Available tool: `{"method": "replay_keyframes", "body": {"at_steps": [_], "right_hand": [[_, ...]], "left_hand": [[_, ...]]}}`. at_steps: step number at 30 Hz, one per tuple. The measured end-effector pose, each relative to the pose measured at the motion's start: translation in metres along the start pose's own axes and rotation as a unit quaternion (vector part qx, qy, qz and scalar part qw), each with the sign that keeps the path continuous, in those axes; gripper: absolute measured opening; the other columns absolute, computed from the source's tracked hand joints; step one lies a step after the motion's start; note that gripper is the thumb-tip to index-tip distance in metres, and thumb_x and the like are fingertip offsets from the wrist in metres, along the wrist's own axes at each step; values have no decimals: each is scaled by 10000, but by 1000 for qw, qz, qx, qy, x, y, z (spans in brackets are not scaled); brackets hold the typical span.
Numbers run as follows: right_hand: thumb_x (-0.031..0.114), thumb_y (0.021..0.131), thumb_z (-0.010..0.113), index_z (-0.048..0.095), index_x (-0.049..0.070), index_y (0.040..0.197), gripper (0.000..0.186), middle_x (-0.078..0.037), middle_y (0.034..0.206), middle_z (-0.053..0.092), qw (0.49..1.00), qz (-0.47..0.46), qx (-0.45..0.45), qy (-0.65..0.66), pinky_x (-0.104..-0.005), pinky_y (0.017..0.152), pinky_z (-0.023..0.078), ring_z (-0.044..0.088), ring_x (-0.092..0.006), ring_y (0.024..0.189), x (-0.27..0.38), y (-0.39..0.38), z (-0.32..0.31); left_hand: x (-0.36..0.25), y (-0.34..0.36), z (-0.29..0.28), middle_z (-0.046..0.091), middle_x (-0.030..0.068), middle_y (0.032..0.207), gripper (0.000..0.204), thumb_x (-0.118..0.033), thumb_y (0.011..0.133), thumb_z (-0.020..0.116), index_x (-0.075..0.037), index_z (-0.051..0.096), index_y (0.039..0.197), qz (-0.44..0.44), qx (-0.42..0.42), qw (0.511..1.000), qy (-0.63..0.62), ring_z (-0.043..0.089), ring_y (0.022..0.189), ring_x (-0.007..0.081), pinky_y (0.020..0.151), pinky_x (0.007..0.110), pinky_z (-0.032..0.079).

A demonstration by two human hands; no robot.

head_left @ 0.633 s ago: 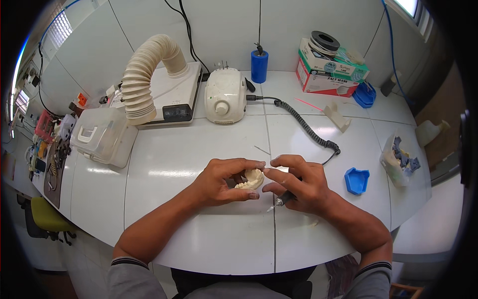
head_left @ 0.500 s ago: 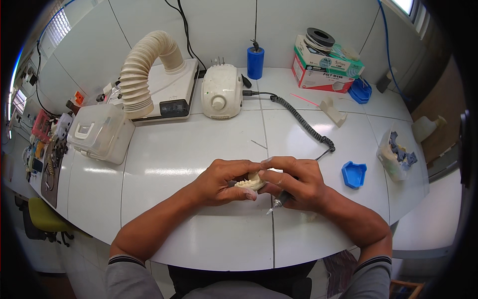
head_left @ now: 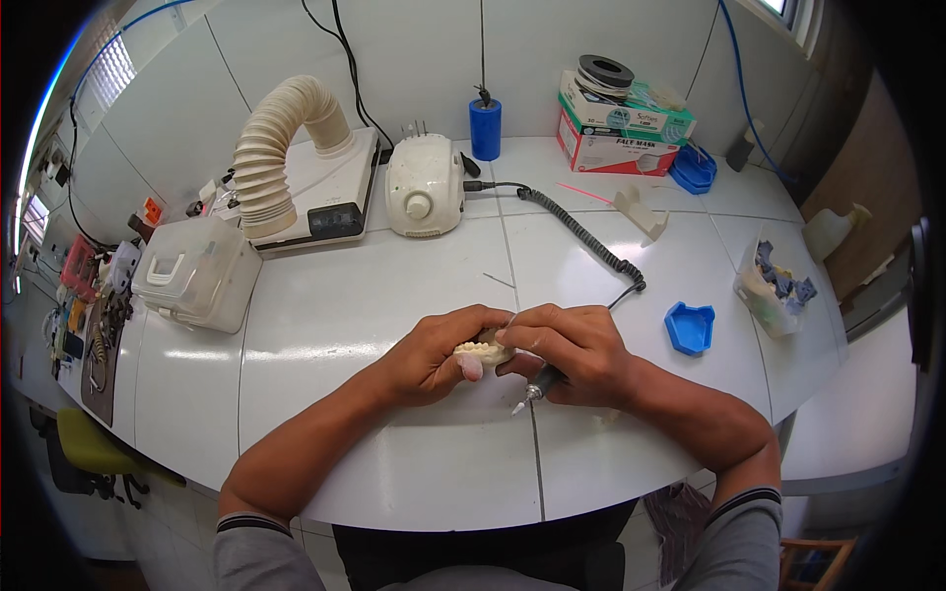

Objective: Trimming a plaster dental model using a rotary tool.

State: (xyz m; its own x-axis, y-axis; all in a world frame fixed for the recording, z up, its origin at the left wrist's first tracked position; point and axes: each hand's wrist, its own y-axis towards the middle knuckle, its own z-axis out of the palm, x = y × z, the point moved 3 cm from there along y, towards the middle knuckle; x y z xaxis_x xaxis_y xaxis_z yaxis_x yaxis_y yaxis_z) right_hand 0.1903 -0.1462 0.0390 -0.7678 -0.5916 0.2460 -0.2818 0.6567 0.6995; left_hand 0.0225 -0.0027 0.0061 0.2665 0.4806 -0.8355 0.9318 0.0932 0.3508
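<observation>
A cream dental model point(head_left: 479, 351) with a row of teeth sits in my left hand point(head_left: 434, 357), its thumb along the near side and its fingers behind. My right hand point(head_left: 581, 347) keeps a dark rotary handpiece point(head_left: 537, 388) tucked in its lower fingers, the pale tip pointing down and left, apart from the model. The upper fingers of that same hand touch the model's right end and cover part of it. Both hands are just above the white tiled table point(head_left: 335, 433).
A white control unit point(head_left: 424, 187) joins a coiled black cord point(head_left: 581, 232). Behind stand a hose-fitted device point(head_left: 266, 163), a blue cylinder point(head_left: 485, 130) and stacked boxes point(head_left: 621, 148). To the right are a blue tray point(head_left: 689, 328) and a scrap-filled container point(head_left: 769, 295); at left, a lidded plastic box point(head_left: 197, 271).
The view has shifted slightly. The model has turned in my left hand, with its tooth row more level. My right fingers have shifted on its right end; the handpiece stays in my right hand.
</observation>
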Motion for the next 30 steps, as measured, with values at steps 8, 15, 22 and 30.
{"method": "replay_keyframes", "body": {"at_steps": [8,15,22,30], "right_hand": [[8,634,878,763,111,1132,522,-14,1041,763,1000,-6,-23,-14,-337,504,513,688,-186,609,-2,0,4],[36,637,888,751,138,1094,488,-11,1052,757,998,-9,1,-57,-338,493,489,659,-176,583,-1,-3,6],[20,589,897,688,115,1000,471,-26,1029,767,999,5,-33,-21,-336,513,518,685,-192,605,-3,-1,6],[14,574,891,700,113,1015,491,-23,989,782,999,-2,-38,-24,-330,506,510,677,-193,597,-1,1,4]], "left_hand": [[-3,-2,1,772,188,1095,756,-713,1094,494,-10,586,1354,-41,-30,999,17,786,1022,341,921,415,596],[-2,-1,2,774,166,1030,754,-715,1108,448,-13,601,1336,-52,-14,998,13,784,943,308,875,409,600],[-3,0,2,772,177,1051,787,-734,1108,409,-12,601,1355,-52,-25,998,17,782,967,312,899,412,601],[-1,-1,2,779,190,1055,762,-705,1125,388,-18,580,1393,-47,-33,998,2,789,1000,344,949,430,595]]}}
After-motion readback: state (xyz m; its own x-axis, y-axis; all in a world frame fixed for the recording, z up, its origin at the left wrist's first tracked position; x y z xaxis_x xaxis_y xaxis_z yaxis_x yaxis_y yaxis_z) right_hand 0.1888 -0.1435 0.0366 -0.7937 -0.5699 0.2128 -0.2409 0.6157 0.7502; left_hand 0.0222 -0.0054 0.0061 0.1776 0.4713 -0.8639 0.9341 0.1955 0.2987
